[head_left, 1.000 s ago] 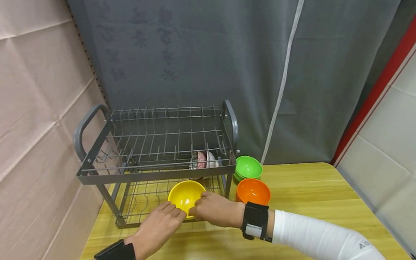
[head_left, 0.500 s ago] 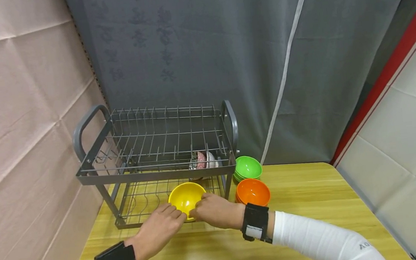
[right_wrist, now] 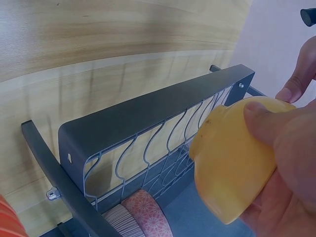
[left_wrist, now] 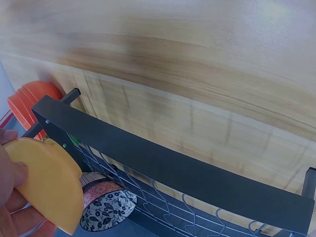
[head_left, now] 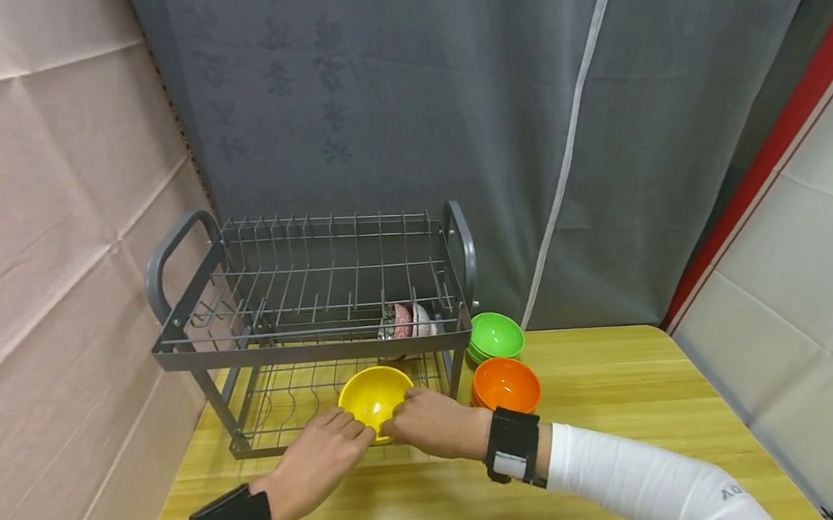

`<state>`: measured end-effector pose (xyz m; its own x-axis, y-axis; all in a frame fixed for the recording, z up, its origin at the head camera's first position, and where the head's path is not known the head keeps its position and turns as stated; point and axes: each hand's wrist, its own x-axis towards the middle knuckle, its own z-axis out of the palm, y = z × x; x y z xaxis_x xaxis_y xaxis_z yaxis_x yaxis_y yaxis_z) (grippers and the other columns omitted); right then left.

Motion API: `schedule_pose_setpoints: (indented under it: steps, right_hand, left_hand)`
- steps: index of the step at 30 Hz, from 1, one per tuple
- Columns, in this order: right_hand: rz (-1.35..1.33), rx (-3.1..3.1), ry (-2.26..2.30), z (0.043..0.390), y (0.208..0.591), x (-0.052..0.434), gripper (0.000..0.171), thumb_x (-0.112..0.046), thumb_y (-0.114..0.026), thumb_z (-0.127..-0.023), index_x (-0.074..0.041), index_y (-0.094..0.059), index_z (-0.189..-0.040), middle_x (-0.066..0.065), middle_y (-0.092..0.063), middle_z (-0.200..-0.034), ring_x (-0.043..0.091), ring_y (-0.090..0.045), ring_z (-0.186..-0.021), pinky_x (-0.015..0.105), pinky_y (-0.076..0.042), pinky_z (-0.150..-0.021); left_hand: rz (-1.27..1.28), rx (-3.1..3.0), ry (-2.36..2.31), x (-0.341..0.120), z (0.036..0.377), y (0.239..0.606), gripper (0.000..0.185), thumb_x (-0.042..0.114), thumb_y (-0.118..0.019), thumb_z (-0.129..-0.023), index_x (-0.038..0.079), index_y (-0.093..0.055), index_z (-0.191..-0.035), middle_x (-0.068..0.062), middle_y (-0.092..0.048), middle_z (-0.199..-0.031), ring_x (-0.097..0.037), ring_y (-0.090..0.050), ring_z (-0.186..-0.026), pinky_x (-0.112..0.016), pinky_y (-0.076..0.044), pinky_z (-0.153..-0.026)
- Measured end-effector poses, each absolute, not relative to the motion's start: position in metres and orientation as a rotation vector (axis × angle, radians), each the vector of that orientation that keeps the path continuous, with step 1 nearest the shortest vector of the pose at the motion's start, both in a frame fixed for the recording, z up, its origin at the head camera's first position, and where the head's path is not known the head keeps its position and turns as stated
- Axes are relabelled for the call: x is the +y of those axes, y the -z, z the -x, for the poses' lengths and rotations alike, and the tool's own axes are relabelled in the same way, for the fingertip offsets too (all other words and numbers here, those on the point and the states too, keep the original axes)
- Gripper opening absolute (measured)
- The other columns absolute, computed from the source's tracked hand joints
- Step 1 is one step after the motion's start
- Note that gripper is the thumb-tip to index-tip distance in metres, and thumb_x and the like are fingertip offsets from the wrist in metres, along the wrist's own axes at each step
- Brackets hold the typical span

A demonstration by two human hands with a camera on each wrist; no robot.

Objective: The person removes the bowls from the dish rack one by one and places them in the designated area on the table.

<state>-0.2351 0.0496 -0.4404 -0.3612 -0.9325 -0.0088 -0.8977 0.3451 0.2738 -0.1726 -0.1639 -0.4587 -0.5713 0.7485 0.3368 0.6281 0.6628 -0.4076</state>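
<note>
A yellow bowl (head_left: 373, 391) tilts toward me at the front of the grey two-tier dish rack (head_left: 305, 350), on its lower shelf. My left hand (head_left: 320, 453) grips the bowl's near left side and my right hand (head_left: 432, 419) grips its near right side. In the left wrist view the fingers curl round the yellow bowl (left_wrist: 49, 182). The right wrist view shows fingers wrapped on the yellow bowl (right_wrist: 232, 168) above the rack's front rail (right_wrist: 153, 118).
Patterned bowls (head_left: 406, 321) stand at the back of the lower shelf. An orange bowl stack (head_left: 505, 384) and a green bowl stack (head_left: 497, 336) sit right of the rack on the wooden table (head_left: 626, 407). A grey curtain hangs behind.
The yellow bowl has sunk slightly lower toward the rack's lower shelf; both hands keep their grip and have hardly moved.
</note>
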Motion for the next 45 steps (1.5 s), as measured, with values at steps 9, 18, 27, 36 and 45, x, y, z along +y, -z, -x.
schedule_pose_setpoints:
  steps: [9, 18, 27, 36, 45]
  right_hand:
    - [-1.679, -2.431, 0.351, 0.235, 0.441, 0.052, 0.006, -0.028, -0.068, -0.097, -0.03, -0.07, -0.092, -0.016, -0.059, -0.068, 0.001, -0.046, -0.062, 0.017, -0.042, -0.07]
    - [-1.661, -2.461, 0.384, 0.235, 0.442, 0.054, 0.007, -0.034, -0.066, -0.098, -0.031, -0.072, -0.097, -0.016, -0.071, -0.078, -0.001, -0.059, -0.07, 0.021, -0.051, -0.08]
    - [-1.656, -2.492, 0.383, 0.235, 0.445, 0.057, 0.008, -0.034, -0.065, -0.098, -0.031, -0.072, -0.095, -0.019, -0.072, -0.08, -0.003, -0.063, -0.074, 0.022, -0.052, -0.083]
    - [-1.665, -2.487, 0.357, 0.235, 0.448, 0.063, 0.011, -0.033, -0.067, -0.097, -0.031, -0.075, -0.104, -0.02, -0.077, -0.096, -0.002, -0.067, -0.084, 0.021, -0.051, -0.079]
    - [-1.667, -2.506, 0.326, 0.235, 0.448, 0.065, 0.005, -0.03, -0.068, -0.096, -0.03, -0.073, -0.096, -0.02, -0.07, -0.077, -0.003, -0.054, -0.067, 0.019, -0.047, -0.074]
  left_hand:
    - [1.062, -2.432, -0.313, -0.162, 0.172, 0.458, 0.027, 0.013, -0.084, -0.079, 0.017, -0.068, -0.1, 0.003, -0.073, -0.099, -0.014, -0.067, -0.093, -0.03, -0.057, -0.088]
    - [1.027, -2.612, -0.244, -0.161, 0.169, 0.455, 0.041, 0.037, -0.068, -0.095, 0.014, -0.066, -0.129, -0.009, -0.067, -0.137, -0.028, -0.064, -0.126, -0.043, -0.053, -0.106]
    - [1.008, -2.684, -0.2, -0.163, 0.168, 0.456, 0.064, 0.055, -0.052, -0.101, 0.018, -0.045, -0.153, -0.013, -0.046, -0.158, -0.033, -0.043, -0.147, -0.05, -0.038, -0.12]
    - [1.008, -2.629, -0.152, -0.167, 0.168, 0.463, 0.077, 0.073, -0.035, -0.098, 0.029, -0.028, -0.161, -0.011, -0.024, -0.169, -0.034, -0.03, -0.154, -0.058, -0.033, -0.12]
    - [1.008, -2.615, -0.09, -0.172, 0.167, 0.469, 0.079, 0.077, -0.026, -0.096, 0.032, -0.025, -0.161, -0.012, -0.025, -0.168, -0.035, -0.029, -0.154, -0.065, -0.032, -0.117]
